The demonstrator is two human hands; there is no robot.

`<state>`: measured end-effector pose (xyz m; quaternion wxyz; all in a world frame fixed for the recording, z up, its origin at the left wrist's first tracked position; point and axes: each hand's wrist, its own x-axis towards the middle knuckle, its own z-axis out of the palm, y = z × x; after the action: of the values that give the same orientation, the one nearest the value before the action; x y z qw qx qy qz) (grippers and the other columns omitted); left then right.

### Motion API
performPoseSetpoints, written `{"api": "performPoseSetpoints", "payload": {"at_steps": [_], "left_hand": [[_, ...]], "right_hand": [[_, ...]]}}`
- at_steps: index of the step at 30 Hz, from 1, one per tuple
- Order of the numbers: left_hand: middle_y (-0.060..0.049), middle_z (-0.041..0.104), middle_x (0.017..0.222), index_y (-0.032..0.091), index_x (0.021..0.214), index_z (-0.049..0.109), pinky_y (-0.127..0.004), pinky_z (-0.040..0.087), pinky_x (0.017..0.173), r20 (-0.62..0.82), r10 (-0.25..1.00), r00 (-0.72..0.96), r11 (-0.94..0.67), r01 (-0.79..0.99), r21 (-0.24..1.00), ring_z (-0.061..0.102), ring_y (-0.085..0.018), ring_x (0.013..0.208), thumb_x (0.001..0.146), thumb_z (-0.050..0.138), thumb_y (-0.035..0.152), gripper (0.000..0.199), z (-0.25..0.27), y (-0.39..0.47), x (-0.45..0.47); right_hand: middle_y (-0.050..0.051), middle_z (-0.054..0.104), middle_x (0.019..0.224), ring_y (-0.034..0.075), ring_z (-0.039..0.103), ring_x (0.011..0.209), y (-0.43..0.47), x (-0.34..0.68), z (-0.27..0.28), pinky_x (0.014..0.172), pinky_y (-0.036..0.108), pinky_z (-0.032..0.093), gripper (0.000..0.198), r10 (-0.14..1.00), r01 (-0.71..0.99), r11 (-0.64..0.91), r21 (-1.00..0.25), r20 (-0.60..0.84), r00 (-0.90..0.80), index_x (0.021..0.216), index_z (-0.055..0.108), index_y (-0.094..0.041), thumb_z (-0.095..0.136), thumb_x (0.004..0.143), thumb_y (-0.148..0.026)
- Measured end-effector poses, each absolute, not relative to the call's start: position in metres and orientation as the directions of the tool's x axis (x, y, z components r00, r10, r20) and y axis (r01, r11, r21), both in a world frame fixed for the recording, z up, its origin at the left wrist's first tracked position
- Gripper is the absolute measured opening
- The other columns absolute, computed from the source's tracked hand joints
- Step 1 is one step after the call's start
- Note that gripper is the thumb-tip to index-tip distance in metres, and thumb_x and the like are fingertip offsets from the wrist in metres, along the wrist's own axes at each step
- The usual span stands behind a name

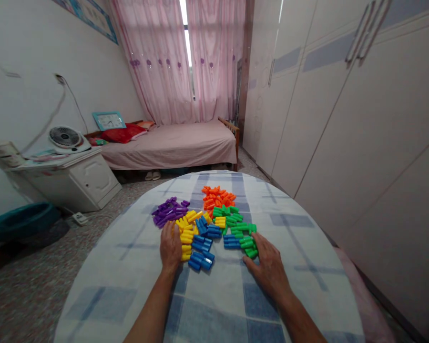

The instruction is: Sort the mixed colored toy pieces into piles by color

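Several small plastic building blocks lie in colour groups on the table. My left hand [170,247] rests at the left edge of the yellow blocks [186,237], its fingers stretched forward against them. Thumb and fingers apart, my right hand [267,261] touches the green blocks [249,246] at the right side of the heap. Between the hands are blue blocks [201,260], with another blue block [231,241] beside the green ones. Purple blocks [167,210] lie beyond my left hand, and orange blocks [217,196] form the farthest group. One yellow block [220,222] sits among blue and green.
A checked cloth covers the round table [300,286]. Beyond it stands a bed [178,143] with a pink sheet. On the left are a white cabinet [89,183] with a fan [67,138] on it and a teal basin [23,221]. Wardrobe doors [329,105] line the right.
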<state>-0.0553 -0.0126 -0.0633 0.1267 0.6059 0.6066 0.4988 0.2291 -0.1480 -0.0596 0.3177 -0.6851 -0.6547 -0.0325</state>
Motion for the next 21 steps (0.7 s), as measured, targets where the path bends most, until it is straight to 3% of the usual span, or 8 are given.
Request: {"api": "performPoseSetpoints", "payload": {"at_steps": [7, 12, 16, 21], "left_hand": [[-0.013, 0.049, 0.130, 0.014, 0.115, 0.056, -0.041, 0.028, 0.112, 0.412, 0.882, -0.228, -0.201, 0.608, 0.768, 0.040, -0.023, 0.127, 0.091, 0.026, 0.044, 0.049, -0.057, -0.014, -0.052], [-0.013, 0.050, 0.129, 0.015, 0.115, 0.056, -0.040, 0.028, 0.112, 0.412, 0.884, -0.222, -0.199, 0.619, 0.760, 0.039, -0.023, 0.128, 0.091, 0.027, 0.043, 0.047, -0.056, -0.015, -0.050], [-0.013, 0.050, 0.129, 0.014, 0.114, 0.057, -0.041, 0.028, 0.112, 0.414, 0.885, -0.214, -0.201, 0.625, 0.754, 0.040, -0.023, 0.127, 0.091, 0.027, 0.043, 0.047, -0.056, -0.014, -0.050], [-0.013, 0.049, 0.130, 0.014, 0.115, 0.057, -0.041, 0.028, 0.112, 0.410, 0.885, -0.218, -0.201, 0.616, 0.762, 0.041, -0.024, 0.127, 0.091, 0.027, 0.044, 0.048, -0.057, -0.013, -0.051]], "right_hand": [[0.013, 0.055, 0.124, 0.027, 0.050, 0.114, -0.139, 0.222, -0.048, 0.097, 0.042, 0.041, 0.053, 0.889, 0.877, -0.034, -0.480, 0.387, 0.246, 0.122, 0.054, -0.014, 0.059, 0.073, -0.033], [0.011, 0.060, 0.110, 0.027, 0.054, 0.106, -0.109, 0.202, -0.038, 0.095, 0.042, 0.042, 0.050, 0.876, 0.734, -0.040, -0.678, 0.330, 0.353, 0.114, 0.058, -0.015, 0.060, 0.070, -0.038], [0.013, 0.058, 0.116, 0.026, 0.053, 0.111, -0.083, 0.171, -0.025, 0.098, 0.041, 0.041, 0.052, 0.897, 0.603, 0.064, -0.795, 0.311, 0.315, 0.116, 0.057, -0.013, 0.060, 0.070, -0.037], [0.011, 0.051, 0.129, 0.023, 0.045, 0.122, -0.065, 0.163, -0.003, 0.104, 0.039, 0.035, 0.052, 0.887, 0.577, 0.219, -0.787, 0.407, 0.218, 0.123, 0.053, -0.017, 0.055, 0.077, -0.041]]}}
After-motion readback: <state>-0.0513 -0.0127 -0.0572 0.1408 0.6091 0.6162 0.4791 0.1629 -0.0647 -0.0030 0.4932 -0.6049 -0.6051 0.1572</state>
